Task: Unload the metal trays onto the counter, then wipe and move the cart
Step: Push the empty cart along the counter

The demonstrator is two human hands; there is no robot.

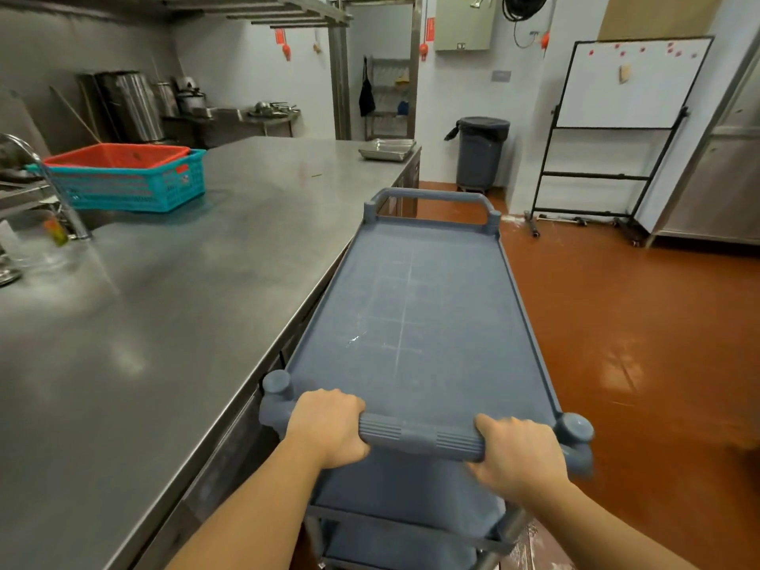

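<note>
A blue-grey plastic cart [415, 310] stands lengthwise along the right edge of the steel counter [197, 281]. Its top shelf is bare, with pale scratch marks. My left hand [329, 425] grips the left end of the cart's near handle [419, 438]. Around the right end of that handle my right hand [518, 454] is closed. Stacked metal trays [386, 149] sit at the far right corner of the counter. A lower cart shelf shows below the handle, partly hidden by my arms.
A red basket nested in a teal basket [127, 183] sits on the counter's left side beside a faucet [53, 187]. A grey bin [481, 154] and a whiteboard on wheels [617, 129] stand ahead on the orange floor [637, 343]. Steel cabinet at far right.
</note>
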